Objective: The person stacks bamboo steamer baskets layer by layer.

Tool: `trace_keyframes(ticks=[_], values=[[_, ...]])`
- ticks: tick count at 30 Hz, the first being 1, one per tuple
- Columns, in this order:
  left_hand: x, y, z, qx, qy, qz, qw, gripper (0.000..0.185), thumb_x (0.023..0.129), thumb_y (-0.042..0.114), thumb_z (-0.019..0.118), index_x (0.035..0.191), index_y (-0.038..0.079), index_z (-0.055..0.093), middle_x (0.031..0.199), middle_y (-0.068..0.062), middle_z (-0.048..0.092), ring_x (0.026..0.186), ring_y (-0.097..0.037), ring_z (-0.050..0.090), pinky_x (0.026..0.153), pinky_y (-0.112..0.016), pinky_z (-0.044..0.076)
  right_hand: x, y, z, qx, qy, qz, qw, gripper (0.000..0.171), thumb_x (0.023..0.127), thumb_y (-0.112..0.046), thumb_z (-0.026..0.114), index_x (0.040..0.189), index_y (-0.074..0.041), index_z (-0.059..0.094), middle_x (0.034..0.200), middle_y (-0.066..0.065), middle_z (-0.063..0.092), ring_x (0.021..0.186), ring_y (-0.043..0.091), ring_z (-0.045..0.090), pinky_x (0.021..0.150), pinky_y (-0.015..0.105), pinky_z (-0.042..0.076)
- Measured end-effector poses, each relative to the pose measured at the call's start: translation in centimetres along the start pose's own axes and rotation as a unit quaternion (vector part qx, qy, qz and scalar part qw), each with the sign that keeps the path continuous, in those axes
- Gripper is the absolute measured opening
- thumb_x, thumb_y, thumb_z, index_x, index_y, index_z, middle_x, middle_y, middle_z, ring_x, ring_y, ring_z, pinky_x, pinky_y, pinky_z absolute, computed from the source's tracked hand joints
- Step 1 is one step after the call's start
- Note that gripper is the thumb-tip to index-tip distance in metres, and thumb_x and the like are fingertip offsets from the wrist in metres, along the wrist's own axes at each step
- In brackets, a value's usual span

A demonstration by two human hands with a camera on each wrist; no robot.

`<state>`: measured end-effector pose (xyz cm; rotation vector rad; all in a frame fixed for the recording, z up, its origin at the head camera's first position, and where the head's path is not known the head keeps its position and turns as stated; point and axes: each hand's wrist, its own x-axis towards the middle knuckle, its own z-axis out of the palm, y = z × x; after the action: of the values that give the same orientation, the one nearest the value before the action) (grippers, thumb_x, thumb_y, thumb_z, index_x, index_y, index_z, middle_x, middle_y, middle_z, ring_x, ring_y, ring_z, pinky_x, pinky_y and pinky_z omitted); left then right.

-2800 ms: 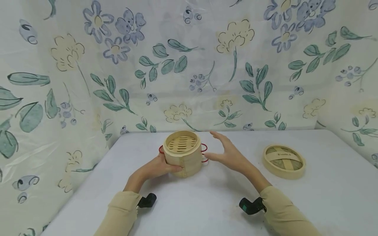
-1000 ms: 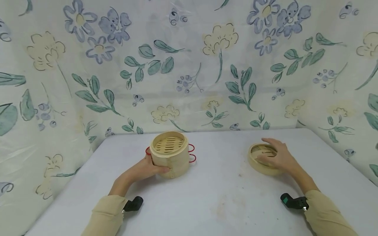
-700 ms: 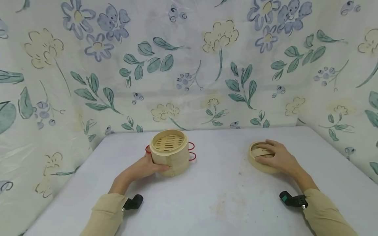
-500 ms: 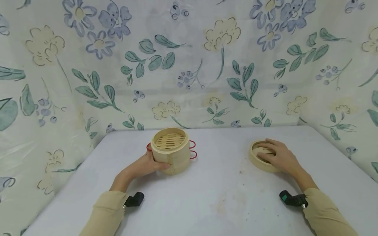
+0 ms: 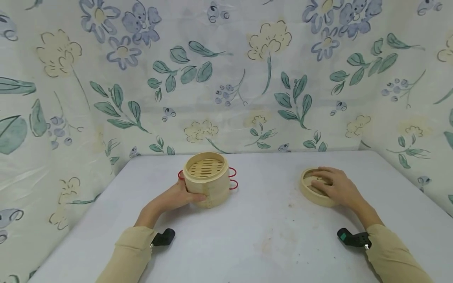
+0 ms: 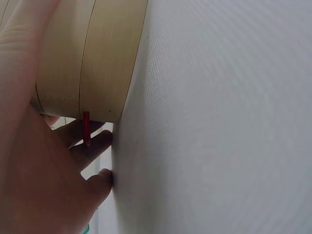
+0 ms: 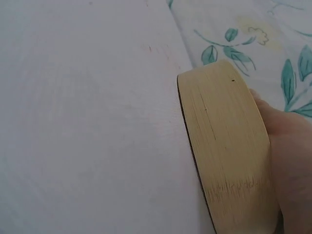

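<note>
A round bamboo steamer [image 5: 216,188] of two stacked tiers, slatted inside and fitted with red side loops, stands left of the table's middle. My left hand [image 5: 178,195] grips its left side, thumb across the front. In the left wrist view, the fingers of that hand [image 6: 46,170] reach behind the steamer [image 6: 109,53], near a red loop. Farther right lies the steamer lid [image 5: 316,197], flat on the table. My right hand [image 5: 341,188] is over the lid, thumb and fingers at its top strap, which they partly hide. The right wrist view shows the lid's side wall [image 7: 224,141].
The white table [image 5: 247,236] has faint brownish stains between the two hands. Behind it and at both sides hangs a floral sheet [image 5: 240,114]. Black wrist cameras [image 5: 164,237] sit at both beige sleeves [image 5: 129,251].
My right hand has gone from beside the steamer to the lid on the right, and its fingers have closed in on the strap. The left hand keeps its hold on the steamer.
</note>
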<state>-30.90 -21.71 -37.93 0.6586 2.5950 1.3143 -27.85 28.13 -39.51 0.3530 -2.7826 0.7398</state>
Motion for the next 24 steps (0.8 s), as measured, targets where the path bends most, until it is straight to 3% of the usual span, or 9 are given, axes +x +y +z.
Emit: trace_keyframes(ticks=[6, 20, 24], values=[[0.0, 0.0, 0.0, 0.001, 0.001, 0.007, 1.0, 0.096, 0.081, 0.031, 0.082, 0.152, 0.019, 0.018, 0.151, -0.01, 0.038, 0.141, -0.029, 0.033, 0.117, -0.057, 0.02, 0.0, -0.6, -0.1, -0.008, 0.006, -0.013, 1.0, 0.043, 0.098, -0.038, 0.06, 0.127, -0.007, 0.065, 0.137, 0.023, 0.056, 0.132, 0.052, 0.037, 0.103, 0.071, 0.029], [-0.2, 0.0, 0.1, 0.004, 0.002, -0.001, 1.0, 0.096, 0.08, 0.032, 0.083, 0.151, 0.019, 0.018, 0.15, -0.008, 0.04, 0.141, -0.029, 0.034, 0.117, -0.057, 0.022, 0.2, -1.2, -0.2, 0.0, -0.001, -0.026, 1.0, 0.044, 0.1, -0.038, 0.058, 0.128, -0.006, 0.064, 0.14, 0.024, 0.054, 0.132, 0.053, 0.037, 0.101, 0.073, 0.028], [-0.1, 0.2, 0.0, 0.002, 0.003, 0.012, 0.9999, 0.096, 0.08, 0.031, 0.083, 0.15, 0.018, 0.02, 0.149, -0.008, 0.041, 0.139, -0.028, 0.035, 0.117, -0.055, 0.023, 0.3, -1.4, -0.2, 0.005, -0.005, -0.036, 0.999, 0.043, 0.1, -0.037, 0.058, 0.129, -0.005, 0.064, 0.139, 0.025, 0.054, 0.131, 0.052, 0.039, 0.102, 0.072, 0.029]])
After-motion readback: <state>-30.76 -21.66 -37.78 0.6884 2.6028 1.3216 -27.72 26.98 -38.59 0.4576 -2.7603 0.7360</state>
